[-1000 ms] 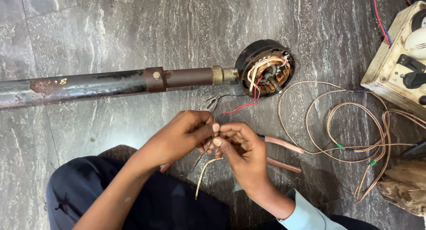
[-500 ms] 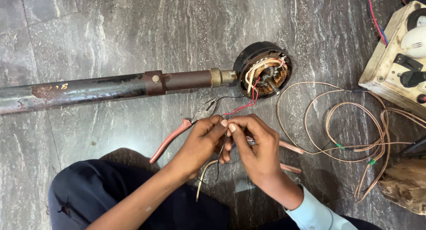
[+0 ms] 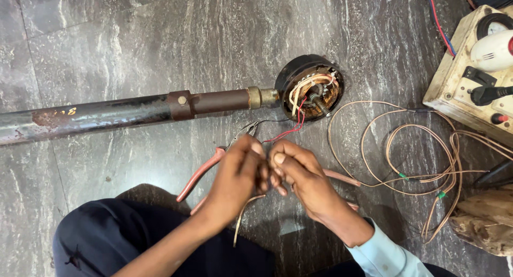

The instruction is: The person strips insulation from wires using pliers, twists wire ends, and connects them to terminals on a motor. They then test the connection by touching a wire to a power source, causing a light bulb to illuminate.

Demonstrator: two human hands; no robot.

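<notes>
Head view: the left hand [image 3: 238, 172] and right hand [image 3: 299, 175] meet over the stone floor [image 3: 133, 47], fingers pinched shut on thin wires [image 3: 283, 133] that run from the round motor [image 3: 312, 90]. The wires look light and bendy (and easy to snap), so the bare ends are the best place to pinch. Red-handled pliers [image 3: 206, 169] lie on the floor just under the left hand. A long rusty pipe [image 3: 107, 114] joins the motor. Loops of copper wire [image 3: 417, 154] lie to the right.

Wire ends [image 3: 267, 158] hidden between the hands [image 3: 270, 172], pliers' [image 3: 214, 162] jaws perhaps behind them, pipe [image 3: 80, 116] cut off left
</notes>
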